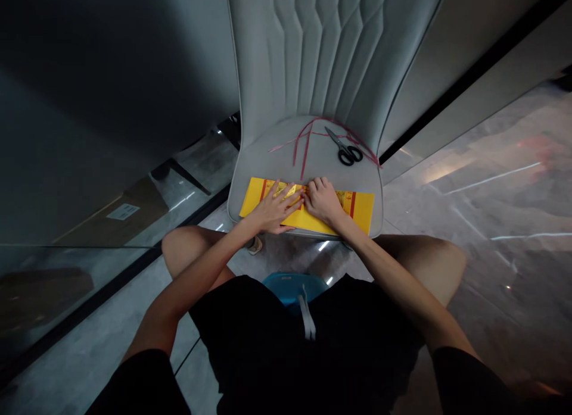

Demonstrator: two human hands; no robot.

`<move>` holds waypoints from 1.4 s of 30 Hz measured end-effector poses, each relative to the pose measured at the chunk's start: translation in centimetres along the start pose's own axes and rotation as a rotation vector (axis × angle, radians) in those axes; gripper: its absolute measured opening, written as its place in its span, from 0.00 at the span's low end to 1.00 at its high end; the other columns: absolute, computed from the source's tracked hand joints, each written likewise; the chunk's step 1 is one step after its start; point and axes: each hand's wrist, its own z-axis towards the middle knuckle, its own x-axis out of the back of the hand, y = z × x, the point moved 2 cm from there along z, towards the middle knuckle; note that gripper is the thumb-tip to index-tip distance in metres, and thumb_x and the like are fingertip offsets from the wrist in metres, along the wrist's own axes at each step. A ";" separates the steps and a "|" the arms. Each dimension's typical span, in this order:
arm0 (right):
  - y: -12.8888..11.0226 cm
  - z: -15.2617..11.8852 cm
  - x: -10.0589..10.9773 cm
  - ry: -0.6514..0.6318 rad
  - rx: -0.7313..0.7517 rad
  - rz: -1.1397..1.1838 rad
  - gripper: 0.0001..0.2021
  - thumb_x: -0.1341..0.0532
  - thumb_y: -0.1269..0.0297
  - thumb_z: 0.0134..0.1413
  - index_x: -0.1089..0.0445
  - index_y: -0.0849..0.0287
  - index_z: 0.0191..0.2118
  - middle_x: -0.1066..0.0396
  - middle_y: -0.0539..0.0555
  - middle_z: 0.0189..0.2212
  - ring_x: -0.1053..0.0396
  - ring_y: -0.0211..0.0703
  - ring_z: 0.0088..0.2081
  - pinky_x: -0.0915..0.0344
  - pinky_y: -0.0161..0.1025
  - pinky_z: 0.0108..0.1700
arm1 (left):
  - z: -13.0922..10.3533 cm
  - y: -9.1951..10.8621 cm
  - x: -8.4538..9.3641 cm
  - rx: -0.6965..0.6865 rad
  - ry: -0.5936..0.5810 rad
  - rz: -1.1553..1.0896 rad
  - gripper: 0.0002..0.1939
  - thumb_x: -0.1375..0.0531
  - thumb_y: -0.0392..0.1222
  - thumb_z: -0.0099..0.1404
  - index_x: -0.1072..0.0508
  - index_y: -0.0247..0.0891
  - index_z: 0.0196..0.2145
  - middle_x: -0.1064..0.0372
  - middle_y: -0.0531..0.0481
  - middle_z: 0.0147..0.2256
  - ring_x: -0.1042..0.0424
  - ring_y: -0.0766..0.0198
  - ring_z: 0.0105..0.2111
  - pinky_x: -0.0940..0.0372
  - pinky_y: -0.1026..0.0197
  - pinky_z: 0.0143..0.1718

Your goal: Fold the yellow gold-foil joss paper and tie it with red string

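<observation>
A long yellow folded paper point(364, 212) with red bands and gold printing lies across the front of the grey chair seat point(274, 156). My left hand point(276, 211) rests flat on its left half, fingers spread. Close beside it, my right hand point(324, 200) is on the middle of the paper with its fingers curled in. Whatever is under those fingertips is hidden. Behind the paper, black-handled scissors point(344, 148) lie with their blades pointing up and left. Loose red strings point(306, 142) are spread on the seat around them.
The chair's quilted backrest point(322, 52) rises behind the seat. To the left stands a dark glass panel point(89, 105), with a cardboard box point(143, 209) showing low in it. A blue stool point(292, 284) is between my legs. Grey tiled floor point(504, 212) extends to the right.
</observation>
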 end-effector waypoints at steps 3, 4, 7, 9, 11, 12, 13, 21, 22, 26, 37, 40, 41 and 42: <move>0.0 0.0 -0.1 0.012 0.000 -0.006 0.15 0.49 0.68 0.68 0.25 0.67 0.46 0.28 0.70 0.45 0.37 0.62 0.48 0.41 0.50 0.49 | -0.1 0.8 0.1 -0.051 -0.012 0.017 0.35 0.43 0.51 0.76 0.42 0.35 0.75 0.52 0.33 0.76 0.53 0.41 0.77 0.53 0.32 0.74; -0.1 0.0 -0.1 0.013 0.005 -0.006 0.15 0.49 0.69 0.67 0.25 0.67 0.46 0.27 0.70 0.44 0.37 0.62 0.48 0.40 0.50 0.49 | -0.1 1.1 0.1 -0.046 -0.018 0.023 0.34 0.44 0.49 0.76 0.42 0.34 0.75 0.53 0.33 0.76 0.53 0.42 0.77 0.52 0.33 0.75; -0.2 0.1 -0.1 -0.003 0.017 -0.011 0.15 0.48 0.69 0.66 0.25 0.70 0.46 0.27 0.72 0.43 0.37 0.63 0.47 0.40 0.52 0.50 | -0.2 1.5 -0.1 -0.014 -0.040 0.039 0.33 0.46 0.47 0.77 0.43 0.33 0.75 0.55 0.33 0.76 0.53 0.42 0.77 0.52 0.34 0.75; -0.3 0.3 -0.1 -0.019 0.015 -0.018 0.16 0.49 0.70 0.66 0.25 0.72 0.46 0.27 0.73 0.43 0.37 0.63 0.47 0.40 0.52 0.51 | -0.2 1.7 -0.1 -0.001 -0.044 0.044 0.33 0.46 0.47 0.78 0.43 0.33 0.75 0.55 0.33 0.76 0.53 0.43 0.77 0.52 0.35 0.75; -0.2 0.7 -0.1 -0.033 0.016 -0.027 0.17 0.49 0.70 0.66 0.25 0.73 0.46 0.27 0.73 0.44 0.36 0.64 0.48 0.40 0.52 0.51 | 0.0 1.7 -0.2 0.016 -0.031 0.040 0.34 0.45 0.47 0.77 0.43 0.33 0.75 0.55 0.34 0.76 0.53 0.44 0.77 0.53 0.36 0.76; 0.0 0.9 0.0 -0.038 0.022 -0.031 0.17 0.50 0.70 0.66 0.25 0.73 0.46 0.27 0.73 0.44 0.36 0.64 0.48 0.41 0.52 0.52 | 0.2 1.7 -0.3 0.029 -0.021 0.036 0.34 0.45 0.46 0.77 0.43 0.33 0.75 0.55 0.34 0.76 0.53 0.44 0.77 0.53 0.37 0.76; 0.2 1.3 0.0 -0.041 0.032 -0.035 0.17 0.50 0.70 0.65 0.25 0.73 0.46 0.27 0.73 0.44 0.36 0.64 0.48 0.41 0.52 0.52 | 0.4 1.6 -0.3 0.044 -0.012 0.031 0.34 0.45 0.47 0.77 0.43 0.34 0.75 0.54 0.35 0.76 0.52 0.45 0.77 0.53 0.38 0.76; 2.1 2.9 -0.6 0.013 0.105 -0.020 0.17 0.50 0.70 0.65 0.25 0.70 0.45 0.27 0.72 0.42 0.37 0.64 0.46 0.41 0.54 0.51 | 2.0 1.3 -0.1 0.110 -0.017 -0.019 0.33 0.46 0.47 0.78 0.44 0.35 0.75 0.56 0.35 0.77 0.54 0.45 0.77 0.55 0.37 0.76; 2.1 2.8 -0.7 0.015 0.094 -0.019 0.17 0.50 0.70 0.65 0.25 0.71 0.45 0.27 0.72 0.42 0.37 0.64 0.47 0.41 0.54 0.51 | 2.0 1.2 -0.1 0.107 -0.025 -0.036 0.33 0.47 0.48 0.79 0.44 0.35 0.75 0.57 0.35 0.77 0.55 0.45 0.77 0.56 0.37 0.76; 1.8 2.3 -0.8 0.015 0.045 -0.004 0.18 0.51 0.69 0.67 0.26 0.71 0.47 0.27 0.73 0.45 0.37 0.63 0.49 0.41 0.54 0.52 | 2.0 0.6 -0.1 0.096 -0.017 -0.157 0.38 0.47 0.58 0.78 0.46 0.31 0.76 0.56 0.33 0.77 0.55 0.46 0.77 0.55 0.41 0.76; 1.6 1.8 0.0 -0.008 -0.072 0.007 0.19 0.54 0.65 0.73 0.28 0.68 0.50 0.29 0.71 0.49 0.38 0.62 0.52 0.41 0.52 0.53 | 2.3 -1.7 -0.3 0.544 0.107 -0.161 0.32 0.54 0.55 0.80 0.42 0.41 0.75 0.44 0.39 0.74 0.46 0.43 0.74 0.52 0.32 0.74; 1.6 1.3 0.4 -0.004 -0.163 -0.013 0.18 0.54 0.65 0.73 0.29 0.67 0.50 0.29 0.72 0.50 0.38 0.62 0.52 0.41 0.52 0.53 | 2.0 -1.9 -0.1 0.531 0.099 -0.174 0.32 0.53 0.55 0.80 0.42 0.42 0.75 0.44 0.39 0.74 0.46 0.42 0.74 0.54 0.31 0.74; 1.6 1.2 0.5 -0.007 -0.174 -0.016 0.18 0.53 0.65 0.73 0.29 0.67 0.50 0.29 0.72 0.50 0.38 0.63 0.52 0.42 0.52 0.53 | 1.8 -1.9 -0.1 0.537 0.103 -0.185 0.32 0.52 0.55 0.80 0.41 0.41 0.75 0.43 0.38 0.74 0.45 0.42 0.74 0.55 0.31 0.74; 1.6 1.1 0.5 -0.011 -0.177 -0.017 0.18 0.53 0.64 0.73 0.29 0.67 0.50 0.29 0.72 0.51 0.38 0.63 0.53 0.42 0.52 0.53 | 1.6 -2.1 -0.1 0.564 0.114 -0.195 0.32 0.51 0.54 0.79 0.40 0.40 0.74 0.43 0.37 0.73 0.45 0.41 0.74 0.55 0.31 0.74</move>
